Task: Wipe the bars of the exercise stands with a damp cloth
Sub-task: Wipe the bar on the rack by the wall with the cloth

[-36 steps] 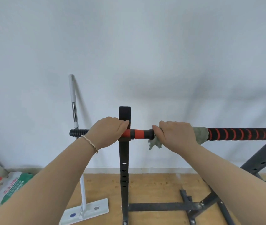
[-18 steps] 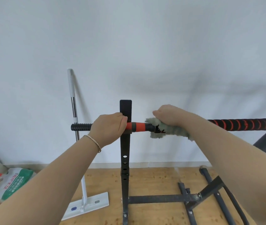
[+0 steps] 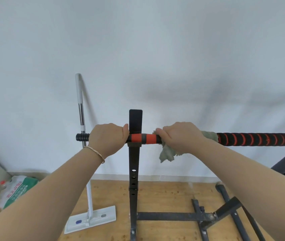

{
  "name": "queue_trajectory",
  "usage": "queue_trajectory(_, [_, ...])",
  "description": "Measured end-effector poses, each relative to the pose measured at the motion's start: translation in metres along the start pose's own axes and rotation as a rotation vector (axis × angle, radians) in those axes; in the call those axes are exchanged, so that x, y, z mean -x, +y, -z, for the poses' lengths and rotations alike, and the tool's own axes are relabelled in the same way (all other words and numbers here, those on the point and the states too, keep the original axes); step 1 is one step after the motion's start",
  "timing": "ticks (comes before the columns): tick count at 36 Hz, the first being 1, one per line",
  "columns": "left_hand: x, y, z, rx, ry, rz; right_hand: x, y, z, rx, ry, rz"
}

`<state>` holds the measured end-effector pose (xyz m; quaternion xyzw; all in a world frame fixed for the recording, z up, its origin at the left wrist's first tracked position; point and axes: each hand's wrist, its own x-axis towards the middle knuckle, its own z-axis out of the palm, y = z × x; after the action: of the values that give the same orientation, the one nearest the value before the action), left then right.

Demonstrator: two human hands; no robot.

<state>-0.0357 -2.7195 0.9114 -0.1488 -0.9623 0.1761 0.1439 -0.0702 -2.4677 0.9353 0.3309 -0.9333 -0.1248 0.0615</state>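
The step in hand is judged to be wiping the horizontal bar of the exercise stand where it is crossing the black upright. The left hand is gripping the bar just left of the upright, its fingers curling over the top and its thumb lying against the upright's edge. It is holding nothing but the bar and appears to be bracing it. The right hand is gripping the bar just right of the red-and-black banded section, its fingers closing round the bar with the grey-green cloth trapped between palm and bar. One loose corner is hanging below the hand, and a fold is showing at the hand's right side, touching the start of the spiral-wrapped grip. Both forearms are reaching forward, with the backs of the hands facing the camera. To do this step well, the person should be wrapping the cloth fully round the bar and twisting while sliding, so that the underside is being cleaned as well as the top. The spiral wrap is probably trapping dirt in its grooves and calling for firmer pressure. The bracing hand should be stopping the bar from rolling on the upright. The ribbed end and the section under the left hand are judged not yet wiped.
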Motion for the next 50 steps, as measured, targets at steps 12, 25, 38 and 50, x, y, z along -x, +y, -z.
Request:
queue_trajectory(12, [0.004,-0.003,0.001,0.016,0.008,0.019,-0.014,-0.011,0.029,-0.905,0.129,-0.292])
queue_trajectory(25, [0.004,-0.007,0.004,-0.046,-0.118,0.067,-0.015,-0.041,-0.001,0.042,0.135,0.018])
queue_trajectory(38, [0.023,0.002,-0.002,-0.002,0.08,0.122,-0.049,-0.035,0.018,-0.517,-0.25,-0.23])
queue_trajectory(50, [0.004,-0.023,0.011,0.018,-0.214,0.016,-0.031,-0.043,0.019,-0.324,-0.162,-0.082])
